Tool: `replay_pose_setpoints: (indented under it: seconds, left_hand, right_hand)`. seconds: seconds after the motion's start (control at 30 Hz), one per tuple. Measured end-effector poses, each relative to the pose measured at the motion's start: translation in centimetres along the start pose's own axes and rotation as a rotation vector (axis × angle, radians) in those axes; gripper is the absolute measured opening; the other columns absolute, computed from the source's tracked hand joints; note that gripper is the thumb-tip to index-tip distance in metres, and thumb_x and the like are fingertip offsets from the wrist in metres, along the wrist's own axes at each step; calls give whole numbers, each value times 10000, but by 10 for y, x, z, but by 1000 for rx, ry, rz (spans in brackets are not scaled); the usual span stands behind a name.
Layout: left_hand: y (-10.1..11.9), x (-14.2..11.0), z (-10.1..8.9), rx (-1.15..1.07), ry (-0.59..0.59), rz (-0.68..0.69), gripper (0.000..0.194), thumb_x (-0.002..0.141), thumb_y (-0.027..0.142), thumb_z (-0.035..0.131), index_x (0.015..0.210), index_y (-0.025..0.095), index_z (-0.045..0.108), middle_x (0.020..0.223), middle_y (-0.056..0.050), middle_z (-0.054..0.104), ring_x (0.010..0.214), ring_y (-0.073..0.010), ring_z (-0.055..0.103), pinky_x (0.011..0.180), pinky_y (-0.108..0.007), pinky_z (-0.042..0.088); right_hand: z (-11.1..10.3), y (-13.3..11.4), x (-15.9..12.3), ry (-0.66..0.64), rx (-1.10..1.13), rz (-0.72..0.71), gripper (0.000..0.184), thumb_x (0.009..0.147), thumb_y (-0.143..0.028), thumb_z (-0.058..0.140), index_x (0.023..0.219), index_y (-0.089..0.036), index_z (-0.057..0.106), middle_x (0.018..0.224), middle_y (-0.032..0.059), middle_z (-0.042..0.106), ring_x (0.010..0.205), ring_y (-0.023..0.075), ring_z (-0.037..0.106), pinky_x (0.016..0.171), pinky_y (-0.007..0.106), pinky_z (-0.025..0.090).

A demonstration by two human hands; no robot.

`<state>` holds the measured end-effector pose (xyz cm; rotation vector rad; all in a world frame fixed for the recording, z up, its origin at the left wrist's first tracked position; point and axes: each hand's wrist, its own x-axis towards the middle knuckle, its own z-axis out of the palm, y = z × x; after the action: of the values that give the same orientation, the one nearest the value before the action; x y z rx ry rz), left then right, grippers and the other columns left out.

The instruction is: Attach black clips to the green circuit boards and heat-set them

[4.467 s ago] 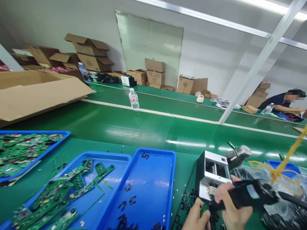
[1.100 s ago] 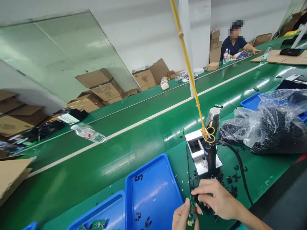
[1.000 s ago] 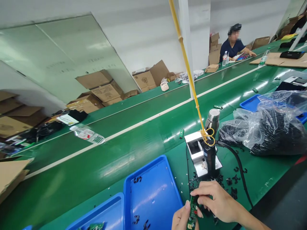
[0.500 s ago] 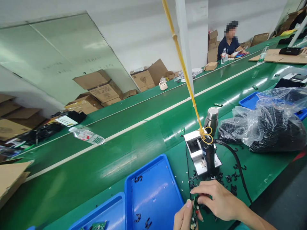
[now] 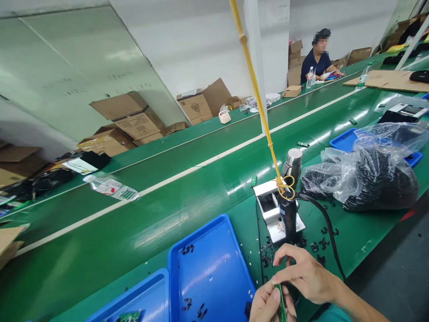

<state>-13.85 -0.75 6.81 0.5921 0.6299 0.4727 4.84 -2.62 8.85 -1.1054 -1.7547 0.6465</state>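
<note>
A narrow green circuit board [image 5: 282, 306] stands tilted in my left hand [image 5: 266, 304], pinched between thumb and fingers at the bottom of the view. My right hand [image 5: 306, 275] reaches over from the right, closed around the board's upper end. Its thumb touches the board there, while the curled index finger is raised above; its other fingertips are hidden. Just beyond the hands, small black plastic clips [image 5: 266, 255] lie scattered on the green table. A black cylindrical tool [image 5: 288, 219], tied to a yellow cord [image 5: 258, 89], hangs over a white box-like holder [image 5: 268, 201].
Left of my hands are a blue tray [image 5: 208, 264] with several black clips and another blue tray [image 5: 147, 290] holding green boards. A steel flask [image 5: 292, 165] and bagged black parts [image 5: 378, 179] stand to the right. Across the green conveyor [image 5: 187, 192], a person [image 5: 317, 62] sits working.
The circuit board has turned: its component side faced me before, and now a plainer green face or edge shows. My right index finger has lifted from it. The view has shifted slightly.
</note>
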Motion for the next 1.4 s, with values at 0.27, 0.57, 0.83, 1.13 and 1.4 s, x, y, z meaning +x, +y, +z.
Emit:
replay_pose_setpoints:
  seconds: [0.27, 0.57, 0.83, 1.13, 1.4]
  left_hand:
    - [-2, 15, 24, 66, 402, 234, 500, 664, 566, 922, 719, 123, 697, 583, -64, 749, 452, -187, 709, 432, -239, 572]
    - [-27, 47, 20, 117, 455, 248, 600, 656, 705, 848, 756, 167, 599, 682, -29, 737, 405, -149, 662, 267, -190, 469]
    - [-36, 92, 36, 192, 477, 261, 710, 673, 891, 649, 690, 192, 527, 365, 119, 410, 256, -14, 297, 245, -98, 210]
    - [-43, 101, 49, 87, 561, 314, 737, 609, 937, 644, 689, 229, 454, 420, 147, 355, 284, -8, 234, 254, -124, 235]
    - [-49, 106, 53, 17, 571, 338, 728, 612, 923, 665, 724, 236, 451, 413, 147, 376, 275, -23, 290, 268, -133, 260]
  right_hand:
    - [-14, 22, 18, 707, -23, 321, 571, 922, -250, 709, 1467, -244, 535, 1337, 123, 622, 1222, 270, 624, 1033, 433, 552]
    - [-28, 18, 26, 298, 463, 517, 336, 851, -481, 756, 924, -171, 650, 659, -39, 569, 527, 117, 517, 527, 270, 461]
    - [-32, 6, 67, 557, 175, 267, 199, 882, -390, 715, 912, -201, 660, 608, -37, 599, 518, 136, 550, 561, 279, 532]
    - [-20, 11, 75, 575, 86, 220, 212, 840, -329, 710, 697, -226, 593, 599, -13, 616, 554, 148, 571, 585, 279, 562]
    - [-17, 12, 57, 639, 103, 177, 183, 888, -286, 701, 773, -235, 568, 577, -36, 563, 523, 144, 553, 562, 295, 540]
